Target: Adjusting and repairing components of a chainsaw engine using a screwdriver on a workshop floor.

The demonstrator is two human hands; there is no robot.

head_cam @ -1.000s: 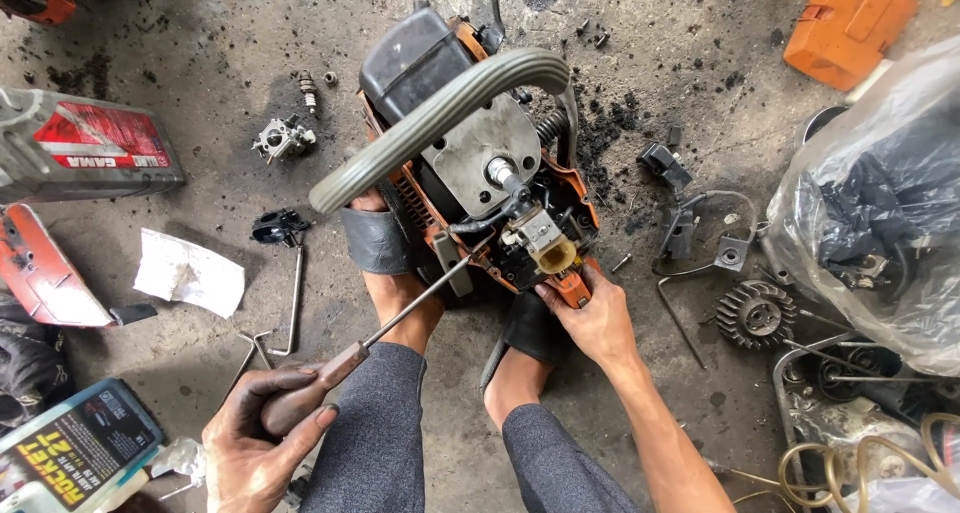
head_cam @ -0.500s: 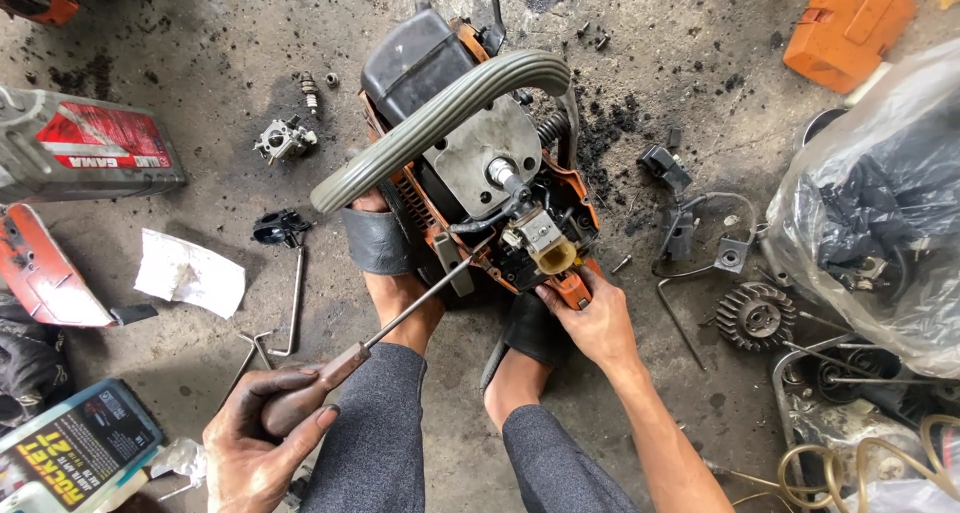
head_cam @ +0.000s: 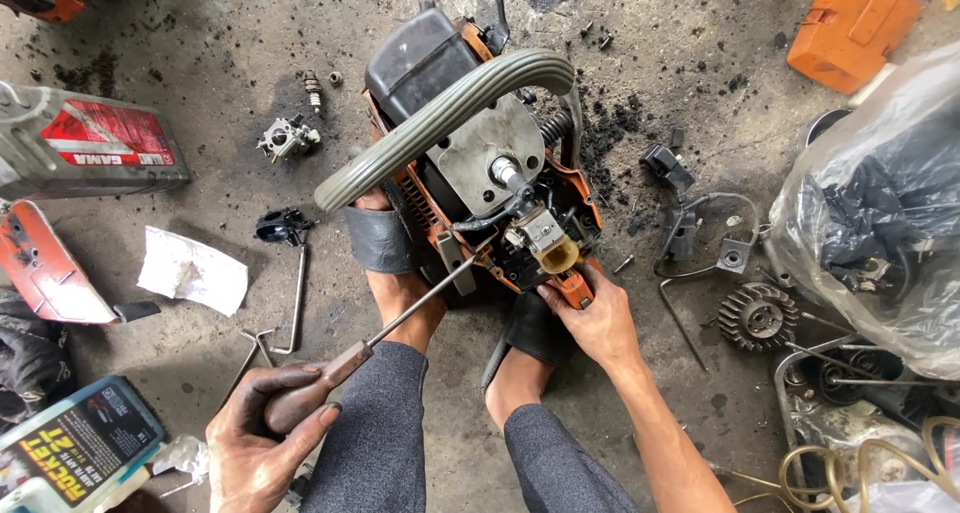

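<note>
A stripped orange chainsaw body point(head_cam: 480, 163) with a grey wrap-around handle point(head_cam: 440, 123) stands on the concrete floor, pinned between my two sandalled feet. My left hand point(head_cam: 265, 428) grips the brown wooden handle of a long screwdriver point(head_cam: 400, 318); its metal shaft slants up to the right and its tip meets the saw's lower side. My right hand point(head_cam: 595, 318) holds the orange part at the saw's near end, just under a small yellowish fitting point(head_cam: 555, 253).
A carburettor point(head_cam: 287, 136), bent hex keys point(head_cam: 290, 308), a white rag point(head_cam: 190, 270), a flywheel point(head_cam: 757, 316) and small black parts lie around. A clear plastic bag point(head_cam: 880, 193) of parts sits right, an orange cover point(head_cam: 850, 23) top right, an oil can point(head_cam: 90, 143) left.
</note>
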